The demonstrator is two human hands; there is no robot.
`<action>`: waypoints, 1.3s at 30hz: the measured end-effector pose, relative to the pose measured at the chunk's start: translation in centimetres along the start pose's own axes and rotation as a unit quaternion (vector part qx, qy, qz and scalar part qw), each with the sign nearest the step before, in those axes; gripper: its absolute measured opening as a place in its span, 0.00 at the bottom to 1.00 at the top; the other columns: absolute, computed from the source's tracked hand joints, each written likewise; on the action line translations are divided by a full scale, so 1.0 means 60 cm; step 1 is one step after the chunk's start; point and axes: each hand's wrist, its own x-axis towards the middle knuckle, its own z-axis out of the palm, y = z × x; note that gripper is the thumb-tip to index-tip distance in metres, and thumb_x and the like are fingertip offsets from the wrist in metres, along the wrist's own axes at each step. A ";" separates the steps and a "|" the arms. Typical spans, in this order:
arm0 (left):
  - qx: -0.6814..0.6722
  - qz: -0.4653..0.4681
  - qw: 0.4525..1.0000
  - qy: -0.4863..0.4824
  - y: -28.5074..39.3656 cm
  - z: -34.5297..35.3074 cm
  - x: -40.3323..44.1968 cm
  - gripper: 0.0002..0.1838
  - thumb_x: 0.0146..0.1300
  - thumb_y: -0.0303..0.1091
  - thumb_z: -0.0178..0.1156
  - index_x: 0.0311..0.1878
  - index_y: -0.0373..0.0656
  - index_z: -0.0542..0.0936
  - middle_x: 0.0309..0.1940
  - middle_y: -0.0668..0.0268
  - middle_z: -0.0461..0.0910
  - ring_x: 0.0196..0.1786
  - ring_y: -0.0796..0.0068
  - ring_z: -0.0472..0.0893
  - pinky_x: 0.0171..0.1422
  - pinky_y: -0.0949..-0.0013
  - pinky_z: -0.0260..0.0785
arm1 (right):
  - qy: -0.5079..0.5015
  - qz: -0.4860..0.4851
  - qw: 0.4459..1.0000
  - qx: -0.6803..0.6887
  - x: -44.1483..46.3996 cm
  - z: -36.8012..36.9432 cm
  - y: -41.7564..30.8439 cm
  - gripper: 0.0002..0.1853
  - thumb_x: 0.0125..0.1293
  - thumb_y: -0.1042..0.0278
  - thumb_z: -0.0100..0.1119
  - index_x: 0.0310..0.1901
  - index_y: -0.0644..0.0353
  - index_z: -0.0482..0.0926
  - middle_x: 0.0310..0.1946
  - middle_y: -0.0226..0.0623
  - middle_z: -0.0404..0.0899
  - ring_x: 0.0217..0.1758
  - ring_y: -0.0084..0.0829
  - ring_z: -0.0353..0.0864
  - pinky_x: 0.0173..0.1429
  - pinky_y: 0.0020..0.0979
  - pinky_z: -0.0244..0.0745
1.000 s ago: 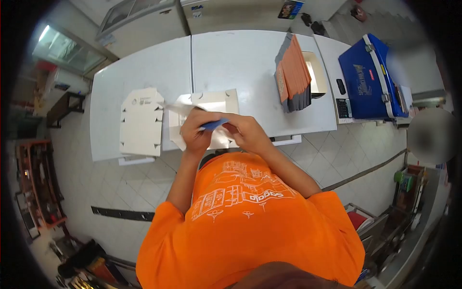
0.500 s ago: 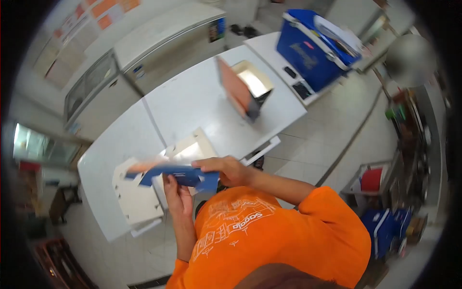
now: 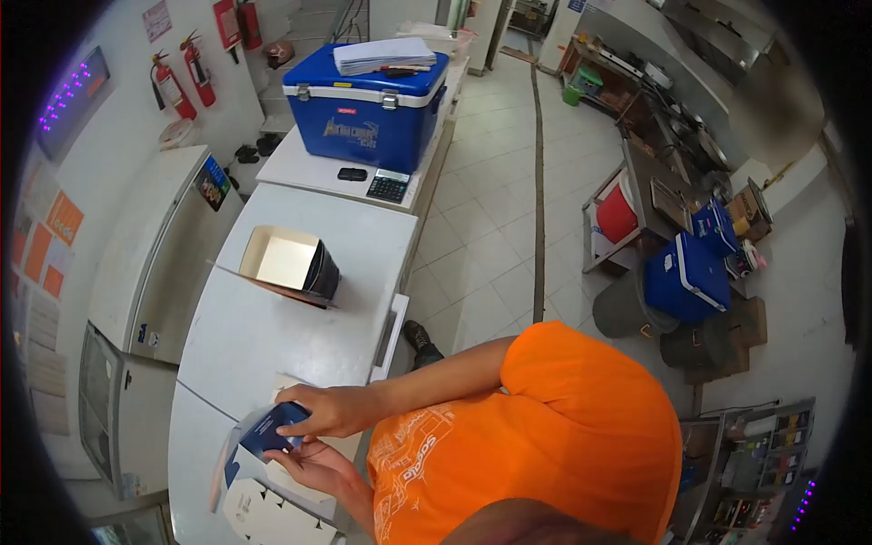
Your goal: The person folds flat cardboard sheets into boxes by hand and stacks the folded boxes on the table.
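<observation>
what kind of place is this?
Probably a small food business's kitchen or packing room, judging by the large blue cooler, the metal worktable on the right, and the notched white carton blank on the long white table.

This looks like the working area of a food business, a commercial kitchen with a packing space. Fire extinguishers hang on the wall near rows of posted papers, and a chest freezer stands alongside the long white counter. A big blue cooler sits at the far end, with a calculator just in front. Across the tiled floor stands a metal worktable; the dark round shapes beyond, small and distorted, are probably pans.
</observation>
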 end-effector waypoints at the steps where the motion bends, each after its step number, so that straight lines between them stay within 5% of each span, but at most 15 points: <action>1: -0.012 -0.003 1.000 0.011 -0.006 0.012 0.003 0.31 0.85 0.58 0.50 0.71 0.37 0.74 0.63 0.58 0.80 0.65 0.70 0.81 0.69 0.64 0.75 | 0.036 -0.006 0.999 -0.002 0.004 0.001 0.000 0.29 0.68 0.75 0.72 0.70 0.51 0.81 0.69 0.59 0.66 0.71 0.56 0.73 0.67 0.40 0.79; 10: 0.050 -0.008 0.998 0.044 -0.033 0.055 0.002 0.28 0.87 0.52 0.51 0.70 0.34 0.73 0.65 0.56 0.78 0.67 0.70 0.79 0.72 0.65 0.74 | 0.120 0.020 0.993 -0.006 0.011 -0.004 0.006 0.33 0.66 0.75 0.73 0.73 0.51 0.79 0.69 0.53 0.64 0.70 0.52 0.70 0.71 0.42 0.72; 15: 0.190 0.061 0.980 -0.024 -0.009 -0.030 0.038 0.25 0.85 0.46 0.56 0.69 0.33 0.73 0.62 0.53 0.81 0.61 0.68 0.82 0.67 0.64 0.76 | 0.005 0.168 0.972 0.167 -0.018 -0.054 -0.020 0.33 0.69 0.71 0.73 0.74 0.54 0.74 0.67 0.49 0.67 0.72 0.47 0.71 0.75 0.42 0.70; 16: 0.210 0.043 0.976 -0.040 0.003 -0.027 0.035 0.17 0.84 0.39 0.58 0.63 0.35 0.77 0.52 0.58 0.85 0.50 0.75 0.85 0.54 0.71 0.78 | -0.036 0.183 0.961 0.206 -0.024 -0.065 -0.017 0.33 0.70 0.69 0.73 0.75 0.55 0.73 0.68 0.48 0.68 0.72 0.46 0.71 0.77 0.42 0.69; 19: 0.449 -0.148 0.866 -0.163 0.021 -0.104 0.030 0.07 0.82 0.33 0.60 0.52 0.40 0.79 0.41 0.68 0.84 0.39 0.84 0.80 0.40 0.77 0.72 | 0.115 0.269 0.923 0.251 -0.046 -0.053 0.024 0.30 0.77 0.56 0.67 0.75 0.56 0.74 0.69 0.45 0.72 0.72 0.44 0.73 0.77 0.42 0.67; 20: 0.401 -0.200 0.867 -0.216 0.012 -0.108 0.013 0.04 0.80 0.30 0.61 0.44 0.45 0.78 0.33 0.76 0.78 0.33 0.89 0.73 0.34 0.79 0.64 | 0.016 0.246 0.940 0.234 -0.046 -0.050 0.028 0.26 0.77 0.58 0.66 0.72 0.57 0.77 0.69 0.46 0.74 0.72 0.46 0.73 0.77 0.42 0.68; 23: 0.317 -0.222 0.903 -0.185 -0.033 -0.115 -0.034 0.01 0.75 0.23 0.64 0.45 0.40 0.82 0.25 0.81 0.72 0.26 0.92 0.69 0.29 0.80 0.61 | -0.278 0.161 0.933 0.163 -0.036 -0.056 0.032 0.16 0.78 0.61 0.62 0.61 0.58 0.85 0.69 0.48 0.79 0.74 0.51 0.74 0.76 0.44 0.71; 28: 0.294 -0.294 0.887 -0.201 0.003 -0.096 -0.047 0.09 0.73 0.21 0.67 0.53 0.37 0.81 0.24 0.81 0.71 0.24 0.92 0.68 0.29 0.80 0.60 | -0.301 0.038 0.948 0.101 -0.034 -0.068 0.038 0.17 0.71 0.63 0.66 0.57 0.60 0.86 0.70 0.57 0.76 0.73 0.53 0.75 0.74 0.48 0.72; 30: 0.302 -0.294 0.882 -0.211 0.013 -0.091 -0.049 0.12 0.72 0.20 0.68 0.56 0.37 0.80 0.23 0.81 0.71 0.23 0.92 0.67 0.29 0.81 0.60 | -0.194 0.073 0.972 0.109 -0.017 -0.078 0.022 0.16 0.68 0.63 0.67 0.55 0.58 0.87 0.65 0.53 0.79 0.68 0.52 0.78 0.67 0.48 0.75; 32: 0.305 -0.303 0.876 -0.217 0.022 -0.074 -0.046 0.14 0.72 0.20 0.68 0.58 0.37 0.79 0.23 0.81 0.70 0.23 0.91 0.67 0.30 0.81 0.61 | -0.025 0.008 0.995 -0.100 0.002 -0.083 -0.011 0.14 0.64 0.65 0.68 0.49 0.57 0.89 0.57 0.47 0.81 0.59 0.48 0.82 0.62 0.47 0.77; 35: 0.325 -0.298 0.869 -0.226 0.028 -0.107 -0.036 0.20 0.71 0.19 0.68 0.63 0.34 0.78 0.25 0.80 0.73 0.24 0.92 0.66 0.30 0.81 0.59 | -0.112 0.082 0.990 -0.036 -0.032 -0.054 0.003 0.10 0.65 0.66 0.67 0.45 0.58 0.89 0.53 0.45 0.84 0.55 0.47 0.84 0.61 0.46 0.77; 36: 0.323 -0.265 0.878 -0.234 0.024 -0.105 -0.037 0.23 0.70 0.19 0.69 0.66 0.33 0.77 0.26 0.79 0.75 0.24 0.92 0.67 0.31 0.82 0.59 | -0.197 0.031 0.979 0.046 -0.035 -0.057 0.011 0.09 0.66 0.65 0.66 0.42 0.58 0.89 0.48 0.46 0.85 0.53 0.47 0.85 0.60 0.47 0.77; 39: 0.317 -0.214 0.896 -0.225 0.014 -0.089 -0.047 0.32 0.69 0.19 0.69 0.75 0.31 0.72 0.29 0.76 0.78 0.25 0.92 0.68 0.32 0.82 0.60 | -0.268 0.157 0.936 0.165 -0.043 -0.056 0.004 0.09 0.67 0.63 0.65 0.41 0.59 0.88 0.43 0.46 0.86 0.53 0.48 0.85 0.60 0.49 0.78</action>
